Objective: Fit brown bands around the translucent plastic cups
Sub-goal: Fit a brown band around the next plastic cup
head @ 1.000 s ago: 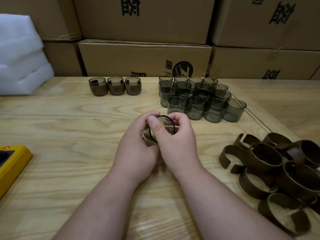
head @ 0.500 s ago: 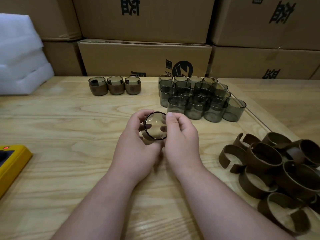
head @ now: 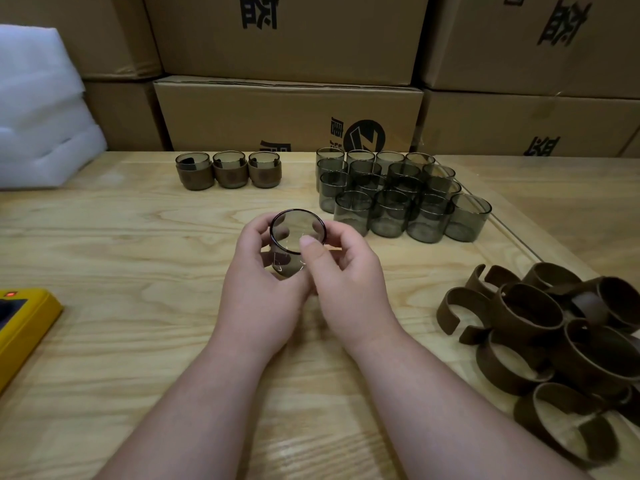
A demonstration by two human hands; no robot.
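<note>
cup (head: 292, 242) now tilted mouth-up vs 1s ago; both hands, left (head: 258, 282) & right (head: 341, 275), grip it, band seems seated, prob ready to set down.

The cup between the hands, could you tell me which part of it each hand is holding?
Left hand wraps the translucent cup by its side wall; right hand pinches its near rim.

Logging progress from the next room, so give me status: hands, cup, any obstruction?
Left hand and right hand both grip one cup, held above the table. Whether it wears a band: cannot tell. Nothing obstructing.
</note>
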